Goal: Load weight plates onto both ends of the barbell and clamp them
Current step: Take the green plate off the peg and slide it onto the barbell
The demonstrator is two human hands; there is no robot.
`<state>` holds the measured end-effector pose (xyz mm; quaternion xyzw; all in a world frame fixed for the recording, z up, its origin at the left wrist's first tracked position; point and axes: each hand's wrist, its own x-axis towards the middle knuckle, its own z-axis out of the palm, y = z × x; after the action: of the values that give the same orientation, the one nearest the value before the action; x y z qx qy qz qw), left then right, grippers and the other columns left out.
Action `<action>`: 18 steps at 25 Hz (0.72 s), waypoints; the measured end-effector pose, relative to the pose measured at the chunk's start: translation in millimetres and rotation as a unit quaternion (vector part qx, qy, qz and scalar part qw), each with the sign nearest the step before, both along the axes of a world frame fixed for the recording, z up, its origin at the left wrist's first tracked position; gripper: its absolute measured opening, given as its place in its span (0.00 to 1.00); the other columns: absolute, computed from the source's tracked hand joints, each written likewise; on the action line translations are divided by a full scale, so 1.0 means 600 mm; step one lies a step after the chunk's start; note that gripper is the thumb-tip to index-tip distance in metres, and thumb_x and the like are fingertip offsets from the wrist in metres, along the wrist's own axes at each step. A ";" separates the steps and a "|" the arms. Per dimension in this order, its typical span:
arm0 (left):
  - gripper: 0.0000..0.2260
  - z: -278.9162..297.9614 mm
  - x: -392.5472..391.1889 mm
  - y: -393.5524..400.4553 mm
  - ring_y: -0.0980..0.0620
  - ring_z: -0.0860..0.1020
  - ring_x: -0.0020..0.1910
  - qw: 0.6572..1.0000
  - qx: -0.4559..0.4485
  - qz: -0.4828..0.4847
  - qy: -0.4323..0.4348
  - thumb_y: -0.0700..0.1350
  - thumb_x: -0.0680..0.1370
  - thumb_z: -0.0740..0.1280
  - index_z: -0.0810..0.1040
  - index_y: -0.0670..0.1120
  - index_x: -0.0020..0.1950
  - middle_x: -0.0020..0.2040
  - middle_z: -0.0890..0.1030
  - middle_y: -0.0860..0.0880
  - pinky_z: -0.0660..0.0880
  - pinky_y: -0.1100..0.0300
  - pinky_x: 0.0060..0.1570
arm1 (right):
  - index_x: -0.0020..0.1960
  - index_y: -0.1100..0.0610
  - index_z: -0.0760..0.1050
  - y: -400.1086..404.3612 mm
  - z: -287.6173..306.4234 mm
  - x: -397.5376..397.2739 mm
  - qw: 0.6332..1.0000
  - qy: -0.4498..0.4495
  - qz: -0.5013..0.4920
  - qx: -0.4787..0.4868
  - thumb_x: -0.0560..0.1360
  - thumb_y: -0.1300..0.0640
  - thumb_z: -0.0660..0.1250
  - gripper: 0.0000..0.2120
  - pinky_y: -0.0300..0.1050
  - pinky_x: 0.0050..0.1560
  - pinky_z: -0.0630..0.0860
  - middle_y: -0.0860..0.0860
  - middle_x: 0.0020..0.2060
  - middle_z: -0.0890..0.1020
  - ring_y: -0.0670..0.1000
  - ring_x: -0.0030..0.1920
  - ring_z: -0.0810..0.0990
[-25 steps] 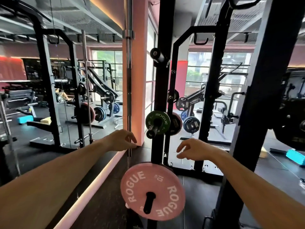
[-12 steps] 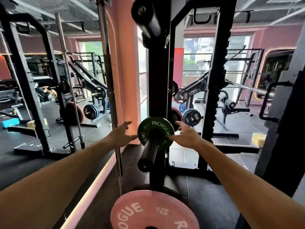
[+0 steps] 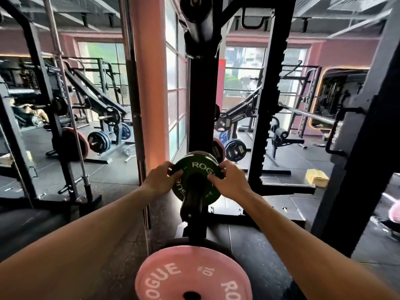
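A small green ROGUE weight plate (image 3: 199, 167) sits on a black storage peg (image 3: 192, 200) of the rack upright (image 3: 200, 105). My left hand (image 3: 161, 180) grips the plate's left rim and my right hand (image 3: 228, 180) grips its right rim, fingers curled over the face. Below, a pink ROGUE 10 plate (image 3: 173, 273) hangs on a lower peg. A barbell (image 3: 311, 115) rests on the rack at the right, only partly visible.
A black rack post (image 3: 357, 148) stands close on my right and a mirror wall (image 3: 65, 105) on my left. A vertical bar (image 3: 134, 105) stands beside the pink pillar (image 3: 149, 83). Other plates (image 3: 234, 148) hang behind the upright. A yellow block (image 3: 317, 177) lies on the floor.
Both hands moved in from open reaching and closed onto the green plate's rim. The view moved closer and tilted down toward the peg.
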<state>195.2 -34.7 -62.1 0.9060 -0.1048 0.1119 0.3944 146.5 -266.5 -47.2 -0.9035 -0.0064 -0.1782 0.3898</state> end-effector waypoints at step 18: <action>0.05 0.081 -0.544 -0.236 0.42 0.82 0.44 0.932 -0.191 -0.307 0.005 0.42 0.80 0.69 0.76 0.51 0.49 0.48 0.80 0.42 0.83 0.38 0.38 | 0.51 0.52 0.74 -0.190 0.063 -0.679 0.983 -0.077 -0.168 -0.005 0.75 0.50 0.74 0.11 0.30 0.35 0.68 0.43 0.39 0.78 0.46 0.40 0.78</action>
<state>-131.4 -176.5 -13.3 0.7379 -0.3528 -0.0011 0.5753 -260.9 -380.4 -9.3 -0.8772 0.1145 -0.3098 0.3486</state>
